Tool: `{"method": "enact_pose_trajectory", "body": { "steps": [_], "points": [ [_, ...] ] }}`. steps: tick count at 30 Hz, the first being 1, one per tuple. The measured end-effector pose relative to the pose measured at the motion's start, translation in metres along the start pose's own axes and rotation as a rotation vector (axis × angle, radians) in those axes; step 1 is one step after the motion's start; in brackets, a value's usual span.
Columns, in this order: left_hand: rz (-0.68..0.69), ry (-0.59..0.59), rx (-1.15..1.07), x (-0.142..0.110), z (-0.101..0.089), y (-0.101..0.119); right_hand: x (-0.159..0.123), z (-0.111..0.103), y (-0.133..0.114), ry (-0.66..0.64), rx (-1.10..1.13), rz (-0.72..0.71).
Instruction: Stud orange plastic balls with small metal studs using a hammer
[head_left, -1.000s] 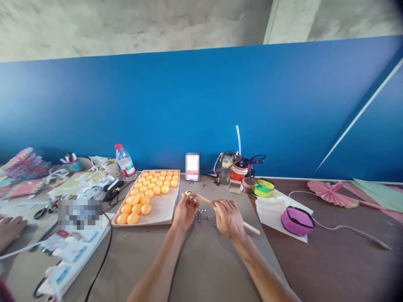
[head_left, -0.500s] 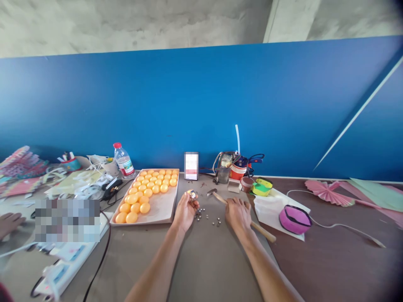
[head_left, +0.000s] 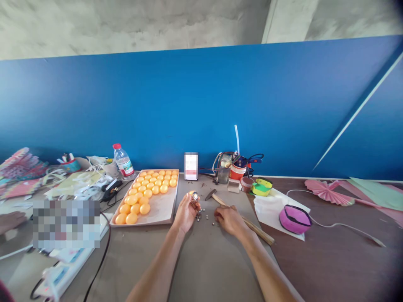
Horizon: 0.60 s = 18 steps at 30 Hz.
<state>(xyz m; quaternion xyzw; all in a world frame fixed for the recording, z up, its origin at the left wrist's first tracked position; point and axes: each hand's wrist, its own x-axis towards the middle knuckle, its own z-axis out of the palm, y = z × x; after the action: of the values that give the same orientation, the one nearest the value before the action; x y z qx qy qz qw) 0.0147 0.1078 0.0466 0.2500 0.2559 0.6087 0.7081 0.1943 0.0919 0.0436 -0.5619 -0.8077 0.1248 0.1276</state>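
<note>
My left hand (head_left: 186,214) is closed around a small shiny silver, roundish piece (head_left: 194,196), raised just over the table with a bit of yellow at its edge. Its exact kind cannot be made out. Small silver metal beads (head_left: 199,216) lie scattered between my hands. My right hand (head_left: 229,218) is low over the tabletop, fingers curled and drawn together at the right side of these beads; its fingertips are partly hidden, so what they pinch is unclear. A hammer (head_left: 258,233) with a wooden handle lies just beyond and under that hand, its dark head pointing away to the left.
Left stands a white tray (head_left: 168,209) of orange balls (head_left: 135,208), with a water bottle (head_left: 124,161) behind. A phone (head_left: 191,166) leans at the blue partition (head_left: 189,105). Farther right are a jar (head_left: 223,172) and purple band (head_left: 295,219). Another person's hand (head_left: 11,221) rests far left.
My right hand has moved left off the hammer's handle to the loose beads, fingers curling in. My left hand keeps the silver piece, turned slightly. The hammer has shifted a little.
</note>
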Motion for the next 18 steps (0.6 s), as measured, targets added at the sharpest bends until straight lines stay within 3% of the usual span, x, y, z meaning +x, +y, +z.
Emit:
{"method": "enact_pose_trajectory", "body": {
  "steps": [5, 12, 18],
  "points": [
    [-0.017, 0.012, -0.005, 0.0, 0.0, -0.001, 0.002, 0.008, 0.002, 0.061, 0.026, 0.052],
    [-0.027, 0.014, 0.01, 0.0, 0.002, -0.002, 0.009, 0.016, 0.001, 0.342, 0.454, 0.067],
    [-0.029, -0.008, 0.028, -0.002, 0.003, -0.002, 0.011, 0.016, 0.0, 0.311, 0.674, 0.149]
  ]
}}
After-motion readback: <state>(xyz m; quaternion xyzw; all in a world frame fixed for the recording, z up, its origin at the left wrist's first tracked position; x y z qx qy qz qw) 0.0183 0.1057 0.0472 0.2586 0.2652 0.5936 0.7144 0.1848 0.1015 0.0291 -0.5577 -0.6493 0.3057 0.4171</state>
